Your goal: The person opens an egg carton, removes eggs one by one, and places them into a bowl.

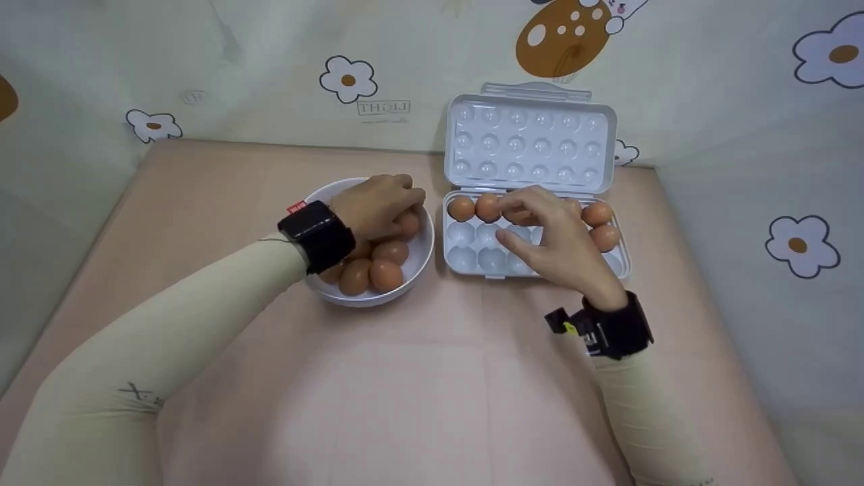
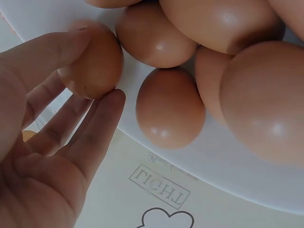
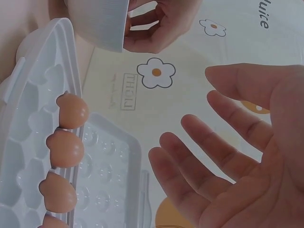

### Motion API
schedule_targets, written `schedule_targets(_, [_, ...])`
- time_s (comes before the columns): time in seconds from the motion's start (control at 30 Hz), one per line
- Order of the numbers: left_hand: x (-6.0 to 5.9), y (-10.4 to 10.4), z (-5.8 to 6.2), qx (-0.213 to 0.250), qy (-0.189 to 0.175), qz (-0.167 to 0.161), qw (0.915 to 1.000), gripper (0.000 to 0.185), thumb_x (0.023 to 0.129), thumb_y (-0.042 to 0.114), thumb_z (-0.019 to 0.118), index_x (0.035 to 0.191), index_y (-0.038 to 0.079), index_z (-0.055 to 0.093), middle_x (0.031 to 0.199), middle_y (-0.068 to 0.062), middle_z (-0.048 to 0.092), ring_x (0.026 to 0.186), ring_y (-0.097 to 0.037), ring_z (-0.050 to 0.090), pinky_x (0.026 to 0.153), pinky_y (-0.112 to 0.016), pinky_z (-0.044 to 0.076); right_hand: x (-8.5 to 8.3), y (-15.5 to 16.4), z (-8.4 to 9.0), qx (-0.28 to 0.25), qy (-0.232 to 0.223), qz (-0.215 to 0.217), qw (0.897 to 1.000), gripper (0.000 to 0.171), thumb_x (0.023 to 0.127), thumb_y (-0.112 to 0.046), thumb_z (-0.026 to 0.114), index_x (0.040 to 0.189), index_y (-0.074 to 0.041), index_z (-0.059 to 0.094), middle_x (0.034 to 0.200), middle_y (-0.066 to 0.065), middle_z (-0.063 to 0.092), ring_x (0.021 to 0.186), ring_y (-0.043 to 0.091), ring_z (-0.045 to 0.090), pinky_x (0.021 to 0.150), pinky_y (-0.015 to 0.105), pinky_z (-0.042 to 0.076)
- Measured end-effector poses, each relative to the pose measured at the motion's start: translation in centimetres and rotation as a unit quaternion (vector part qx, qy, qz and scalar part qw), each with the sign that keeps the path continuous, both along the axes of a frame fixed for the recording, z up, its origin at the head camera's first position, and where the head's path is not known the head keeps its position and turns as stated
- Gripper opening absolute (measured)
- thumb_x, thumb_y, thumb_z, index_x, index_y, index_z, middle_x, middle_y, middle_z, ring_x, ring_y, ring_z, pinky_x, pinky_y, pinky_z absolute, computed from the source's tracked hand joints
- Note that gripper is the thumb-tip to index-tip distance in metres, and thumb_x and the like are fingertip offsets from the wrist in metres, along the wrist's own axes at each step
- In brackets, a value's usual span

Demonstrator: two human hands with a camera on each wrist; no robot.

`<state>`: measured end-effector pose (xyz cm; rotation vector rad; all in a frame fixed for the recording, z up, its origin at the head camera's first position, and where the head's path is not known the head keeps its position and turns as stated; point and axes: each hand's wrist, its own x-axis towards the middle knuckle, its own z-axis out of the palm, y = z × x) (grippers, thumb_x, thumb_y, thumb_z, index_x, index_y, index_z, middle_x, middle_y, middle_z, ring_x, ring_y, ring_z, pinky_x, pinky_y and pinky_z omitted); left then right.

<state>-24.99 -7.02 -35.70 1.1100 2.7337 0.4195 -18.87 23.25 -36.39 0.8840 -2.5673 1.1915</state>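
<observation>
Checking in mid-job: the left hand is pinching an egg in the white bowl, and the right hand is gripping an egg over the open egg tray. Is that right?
Not quite. The right hand holds nothing: the right wrist view shows its fingers spread and relaxed above the egg tray. The rest stands: the left hand pinches an egg in the white bowl, as the left wrist view shows.

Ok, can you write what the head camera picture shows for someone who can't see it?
The left hand grips a brown egg in a round white bowl of brown eggs. The open right hand hovers over a white plastic egg tray with its lid up, on a pink table.
</observation>
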Motion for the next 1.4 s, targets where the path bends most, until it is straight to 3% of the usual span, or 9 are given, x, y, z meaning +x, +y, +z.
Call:
schedule_targets(0.2, [0.4,0.2,0.2,0.005,-0.015,-0.010,0.9998,0.026,0.093,-0.004,0.076,0.115,0.009,0.071,0.101,-0.011,0.063,0.091,-0.028,0.061,0.084,-0.036,0.054,-0.1,0.1,0.0,-0.003,0.004,0.001,1.000,0.033,0.093,-0.005,0.081,0.124,-0.012,0.073,0.121,-0.004,0.072,0.110,0.013,0.069,0.097,0.032,0.059])
schedule_targets(0.4, [0.8,0.4,0.3,0.016,-0.070,0.012,0.9973,0.030,0.091,-0.008,0.072,0.114,0.011,0.072,0.100,-0.010,0.065,0.091,-0.025,0.061,0.085,-0.036,0.051,0.0,0.2,0.2,0.001,0.005,-0.006,1.000,0.030,0.093,-0.005,0.080,0.122,-0.011,0.073,0.118,-0.003,0.072,0.108,0.018,0.069,0.097,0.034,0.059])
schedule_targets(0.67, [0.9,0.4,0.6,0.013,-0.088,0.024,0.9958,0.030,0.092,-0.006,0.072,0.115,0.014,0.072,0.100,-0.009,0.065,0.092,-0.024,0.060,0.086,-0.035,0.050,0.1,0.5,0.4,0.006,0.005,-0.028,1.000,0.029,0.094,-0.004,0.079,0.121,-0.009,0.072,0.118,0.001,0.072,0.107,0.013,0.069,0.092,0.040,0.061])
schedule_targets(0.87, [1.0,0.4,1.1,0.019,-0.044,0.016,0.9987,0.028,0.091,0.002,0.075,0.117,0.014,0.072,0.104,-0.008,0.066,0.095,-0.025,0.060,0.087,-0.036,0.053,0.0,1.4,0.7,0.029,0.035,-0.063,0.997,0.030,0.093,-0.007,0.081,0.122,-0.009,0.073,0.118,0.003,0.072,0.104,0.015,0.071,0.089,0.026,0.057])
schedule_targets(1.03, [1.7,0.1,1.8,0.050,-0.006,0.036,0.9981,0.041,0.091,0.007,0.074,0.130,0.015,0.069,0.117,-0.008,0.066,0.107,-0.024,0.059,0.099,-0.039,0.052,-0.3,2.8,1.1,0.051,0.055,-0.091,0.993,0.034,0.092,-0.005,0.082,0.124,-0.007,0.071,0.119,0.005,0.071,0.103,0.017,0.068,0.086,0.019,0.055])
schedule_targets(1.17, [2.7,-0.1,2.3,0.085,0.024,0.039,0.9953,0.044,0.091,0.008,0.073,0.134,0.016,0.067,0.123,-0.006,0.064,0.113,-0.024,0.058,0.103,-0.042,0.051,-0.5,4.1,1.3,0.077,0.051,-0.113,0.989,0.038,0.091,-0.002,0.082,0.127,-0.005,0.071,0.125,0.010,0.070,0.112,0.023,0.062,0.091,0.031,0.052])
schedule_targets(1.4, [4.7,0.5,2.0,0.142,0.063,0.029,0.9874,0.048,0.093,0.011,0.077,0.138,0.017,0.064,0.134,-0.005,0.064,0.119,-0.023,0.057,0.103,-0.039,0.052,-0.9,5.8,1.2,0.129,0.021,-0.147,0.980,0.046,0.089,-0.003,0.079,0.133,-0.007,0.068,0.134,0.014,0.064,0.106,0.031,0.057,0.084,0.044,0.048])
